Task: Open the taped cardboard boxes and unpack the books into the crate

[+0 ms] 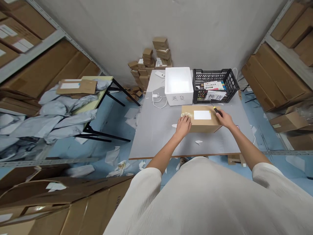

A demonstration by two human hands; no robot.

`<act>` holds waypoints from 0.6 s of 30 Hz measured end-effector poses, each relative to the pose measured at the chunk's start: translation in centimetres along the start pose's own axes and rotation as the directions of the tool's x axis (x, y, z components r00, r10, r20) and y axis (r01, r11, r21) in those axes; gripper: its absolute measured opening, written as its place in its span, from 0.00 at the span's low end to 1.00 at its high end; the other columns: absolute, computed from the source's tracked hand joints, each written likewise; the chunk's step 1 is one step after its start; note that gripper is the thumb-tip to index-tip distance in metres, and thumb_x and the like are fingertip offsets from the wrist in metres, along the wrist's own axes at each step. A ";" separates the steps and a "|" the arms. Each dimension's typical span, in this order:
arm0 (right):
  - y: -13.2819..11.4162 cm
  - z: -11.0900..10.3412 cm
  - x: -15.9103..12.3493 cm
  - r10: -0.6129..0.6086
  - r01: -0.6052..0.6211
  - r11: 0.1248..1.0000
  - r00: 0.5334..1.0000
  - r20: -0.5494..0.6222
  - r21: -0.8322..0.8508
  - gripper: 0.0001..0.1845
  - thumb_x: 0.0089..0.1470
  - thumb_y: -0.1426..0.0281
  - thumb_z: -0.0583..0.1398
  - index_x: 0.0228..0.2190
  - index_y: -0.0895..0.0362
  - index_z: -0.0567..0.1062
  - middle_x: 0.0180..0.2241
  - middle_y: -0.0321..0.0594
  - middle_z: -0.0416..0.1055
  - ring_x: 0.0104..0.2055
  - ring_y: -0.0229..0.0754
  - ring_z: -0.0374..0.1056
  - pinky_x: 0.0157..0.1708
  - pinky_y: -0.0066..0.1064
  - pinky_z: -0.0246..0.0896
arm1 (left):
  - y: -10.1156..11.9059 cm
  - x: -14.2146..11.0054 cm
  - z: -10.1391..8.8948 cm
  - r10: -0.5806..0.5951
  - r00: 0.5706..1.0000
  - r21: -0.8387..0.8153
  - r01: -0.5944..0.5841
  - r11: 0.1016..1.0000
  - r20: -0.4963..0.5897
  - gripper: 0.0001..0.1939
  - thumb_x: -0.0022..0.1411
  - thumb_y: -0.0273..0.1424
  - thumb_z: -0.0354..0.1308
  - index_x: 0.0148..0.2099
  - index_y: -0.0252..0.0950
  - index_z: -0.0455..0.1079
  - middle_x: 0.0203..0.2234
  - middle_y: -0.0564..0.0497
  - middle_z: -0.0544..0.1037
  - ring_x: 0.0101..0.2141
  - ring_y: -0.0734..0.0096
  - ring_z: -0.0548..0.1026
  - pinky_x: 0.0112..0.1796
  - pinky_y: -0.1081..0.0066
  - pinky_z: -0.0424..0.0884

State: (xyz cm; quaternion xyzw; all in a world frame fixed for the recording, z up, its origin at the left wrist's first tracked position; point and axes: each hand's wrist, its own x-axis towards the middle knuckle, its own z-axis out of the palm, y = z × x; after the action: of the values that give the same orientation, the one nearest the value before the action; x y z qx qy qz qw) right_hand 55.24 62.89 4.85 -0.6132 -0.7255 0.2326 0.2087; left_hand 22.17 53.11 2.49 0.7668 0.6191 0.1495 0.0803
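Observation:
A closed cardboard box (204,128) with a white label (202,115) on top lies on the grey table in front of me. My left hand (184,125) grips its left end, fingers over the top edge beside a shiny strip of clear tape (186,115). In my right hand (225,119), at the box's right end, is a utility knife (216,110) with a black and yellow handle. Its thin blade points away from me, over the far right part of the box top. Whether the blade touches the cardboard, I cannot tell.
Behind the box stand a white foam bin (179,98) and a black plastic crate (215,72) holding small packages. A white charger cable (160,103) lies left on the table (151,137). Stacked boxes (146,70) stand at the wall. Shelves and a parcel-laden side table (107,80) flank me.

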 end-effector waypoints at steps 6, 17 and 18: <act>-4.5 -1.0 1.7 -0.189 0.194 0.981 0.972 0.137 -0.024 0.33 0.73 0.49 0.51 0.57 0.55 0.84 0.56 0.52 0.84 0.57 0.61 0.77 0.58 0.47 0.70 | 0.0 0.0 0.2 0.031 0.999 0.056 -0.032 0.998 0.015 0.26 0.80 0.31 0.49 0.75 0.36 0.70 0.72 0.35 0.73 0.73 0.48 0.69 0.71 0.48 0.65; -13.5 2.4 4.4 -0.389 0.524 0.835 0.776 0.496 -0.165 0.23 0.75 0.58 0.53 0.42 0.54 0.86 0.40 0.46 0.86 0.39 0.48 0.75 0.39 0.34 0.58 | -0.3 -0.7 0.8 0.051 0.998 -0.010 -0.052 0.999 -0.025 0.26 0.83 0.34 0.47 0.73 0.29 0.72 0.73 0.35 0.72 0.75 0.53 0.68 0.74 0.54 0.63; -13.8 2.6 4.6 -0.389 0.534 0.826 0.771 0.504 -0.180 0.23 0.75 0.59 0.53 0.42 0.54 0.86 0.40 0.46 0.86 0.39 0.48 0.75 0.39 0.34 0.57 | -0.3 -0.6 0.8 0.053 0.998 -0.012 -0.054 0.998 -0.031 0.26 0.83 0.34 0.47 0.73 0.28 0.72 0.73 0.35 0.72 0.74 0.53 0.69 0.74 0.53 0.63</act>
State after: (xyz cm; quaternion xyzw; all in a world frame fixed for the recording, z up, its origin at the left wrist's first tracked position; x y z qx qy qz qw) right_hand 42.09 65.26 11.04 -0.3680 -0.9102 0.1896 -0.0121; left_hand 22.09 52.59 1.54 0.7802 0.5985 0.1671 0.0719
